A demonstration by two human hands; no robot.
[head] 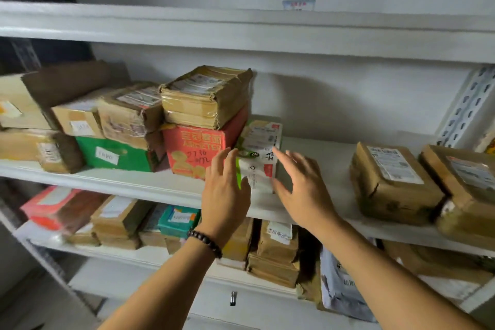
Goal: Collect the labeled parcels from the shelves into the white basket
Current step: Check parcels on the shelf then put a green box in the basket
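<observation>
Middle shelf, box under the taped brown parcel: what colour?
The box is red with yellowish print and black handwriting; head view.

White-green labeled parcel [261,150] on middle shelf [150,182]

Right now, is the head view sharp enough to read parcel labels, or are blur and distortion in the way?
Head view: the white-and-green parcel is fairly sharp, its fine print unreadable; the lower-left parcels smear with motion blur; the shelf edge bows from the wide lens; the top-left corner is dark.
</observation>
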